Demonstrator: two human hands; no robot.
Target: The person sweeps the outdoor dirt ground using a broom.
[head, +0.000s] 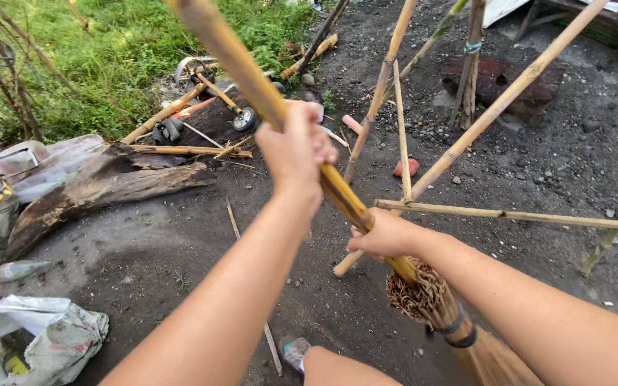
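I hold a stick broom with both hands. Its long bamboo handle (241,68) runs from the top left down to a head of bundled brown twigs (430,300) bound with dark bands at the lower right. My left hand (296,146) grips the handle higher up. My right hand (384,234) grips it lower, just above the twig bundle. My foot in a shoe (295,352) shows below, on dark dirt ground.
A frame of bamboo poles (498,212) stands just right of the broom. A dark log (94,189) and a small wheeled cart (216,96) lie to the left, by grass. A crumpled white sack (33,343) sits at the lower left.
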